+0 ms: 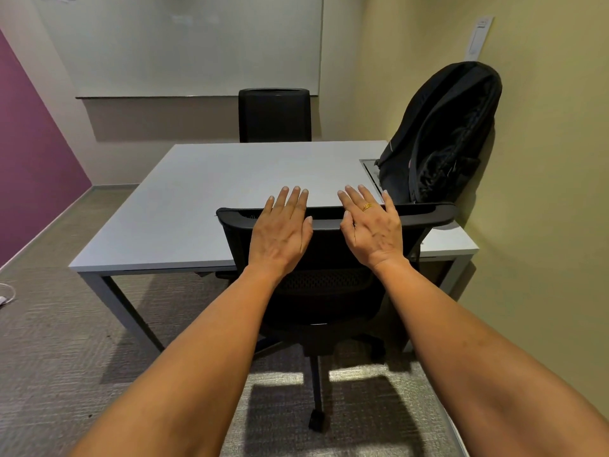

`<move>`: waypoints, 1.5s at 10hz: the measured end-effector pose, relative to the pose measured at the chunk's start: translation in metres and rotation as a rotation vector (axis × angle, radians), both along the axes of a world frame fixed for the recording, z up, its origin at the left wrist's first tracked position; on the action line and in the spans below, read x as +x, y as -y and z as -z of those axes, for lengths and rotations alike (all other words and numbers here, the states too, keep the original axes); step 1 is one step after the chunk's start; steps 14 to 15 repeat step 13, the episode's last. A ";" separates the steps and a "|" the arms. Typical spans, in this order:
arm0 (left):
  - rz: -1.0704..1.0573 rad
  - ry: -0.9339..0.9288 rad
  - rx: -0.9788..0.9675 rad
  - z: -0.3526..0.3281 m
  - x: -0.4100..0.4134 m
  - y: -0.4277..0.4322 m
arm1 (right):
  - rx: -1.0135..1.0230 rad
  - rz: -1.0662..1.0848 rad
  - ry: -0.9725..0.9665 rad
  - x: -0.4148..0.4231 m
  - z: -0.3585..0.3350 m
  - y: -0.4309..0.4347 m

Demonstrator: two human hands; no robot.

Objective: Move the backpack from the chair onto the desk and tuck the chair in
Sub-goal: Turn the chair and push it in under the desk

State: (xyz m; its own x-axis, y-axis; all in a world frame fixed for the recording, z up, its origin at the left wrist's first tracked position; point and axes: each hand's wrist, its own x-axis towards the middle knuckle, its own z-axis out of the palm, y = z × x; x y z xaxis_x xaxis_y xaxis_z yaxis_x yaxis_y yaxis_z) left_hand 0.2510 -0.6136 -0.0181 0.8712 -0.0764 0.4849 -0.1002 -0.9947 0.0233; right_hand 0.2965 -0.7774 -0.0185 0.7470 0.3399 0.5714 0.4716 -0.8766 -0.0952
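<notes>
The black backpack [441, 133] stands upright on the right side of the grey desk [211, 199], leaning against the yellow wall. A black mesh office chair [329, 291] is pushed under the desk's near edge, its backrest top level with the desktop. My left hand [280, 229] lies flat on the top of the backrest, fingers spread. My right hand [370, 225], wearing a gold ring, rests beside it on the same top rail, fingers apart. Neither hand grips anything.
A second black chair [275, 115] sits at the desk's far side below a whiteboard [184, 44]. A cable hatch [370, 169] is set in the desktop by the backpack. A white cable [6, 293] lies on the carpet at left. The yellow wall is close on the right.
</notes>
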 end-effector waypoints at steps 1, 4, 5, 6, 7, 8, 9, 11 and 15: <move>-0.001 0.000 0.014 0.000 0.006 -0.002 | -0.008 0.018 0.014 0.005 0.000 -0.001; -0.012 -0.002 0.015 0.000 0.024 -0.014 | -0.006 0.015 0.026 0.019 0.001 -0.013; -0.025 -0.002 0.003 0.000 0.028 -0.018 | -0.017 0.019 0.014 0.022 0.001 -0.018; -0.023 0.001 0.010 0.001 0.031 -0.020 | -0.012 0.027 0.013 0.025 0.003 -0.020; -0.016 0.000 0.007 0.001 0.032 -0.021 | -0.012 0.037 0.013 0.025 0.003 -0.019; -0.011 -0.005 0.017 0.002 0.032 -0.021 | -0.023 0.049 0.007 0.025 0.004 -0.019; -0.008 -0.019 0.025 0.001 0.031 -0.022 | -0.035 0.058 -0.008 0.023 0.003 -0.020; 0.005 -0.099 0.019 -0.006 0.027 -0.021 | -0.081 0.106 -0.068 0.018 0.000 -0.020; 0.008 -0.181 -0.053 -0.016 0.014 -0.014 | -0.059 0.154 -0.173 0.004 -0.007 -0.022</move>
